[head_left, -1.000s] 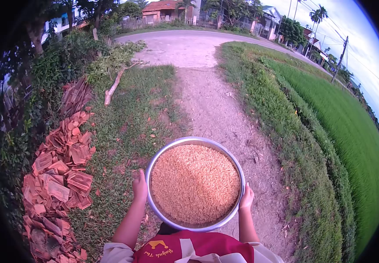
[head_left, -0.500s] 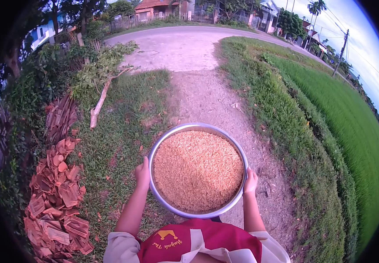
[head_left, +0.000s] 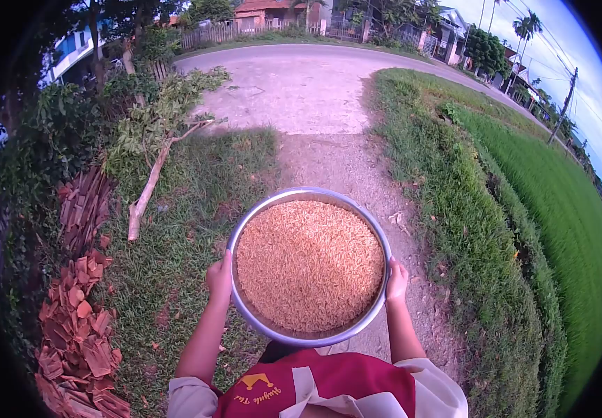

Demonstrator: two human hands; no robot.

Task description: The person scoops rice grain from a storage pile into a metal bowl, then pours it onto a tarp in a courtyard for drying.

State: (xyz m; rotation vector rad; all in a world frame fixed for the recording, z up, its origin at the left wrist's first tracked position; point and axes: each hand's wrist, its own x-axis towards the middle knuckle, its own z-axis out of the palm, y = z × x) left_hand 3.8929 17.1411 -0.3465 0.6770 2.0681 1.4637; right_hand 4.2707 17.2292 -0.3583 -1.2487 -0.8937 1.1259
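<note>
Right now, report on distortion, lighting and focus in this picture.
Head view: strong fisheye, corners black, the pole leaning; head view: the grain brighter on its right, dimmer on its left; head view: a purplish cast over the path; head view: the basin fairly sharp.

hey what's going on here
A person outdoors holds a round metal basin of golden-brown grain in front of their body, the left hand and right hand gripping opposite sides. The basin looks level, well off the ground. A dirt path leads ahead to a road; broken reddish tiles lie to the left.
</note>
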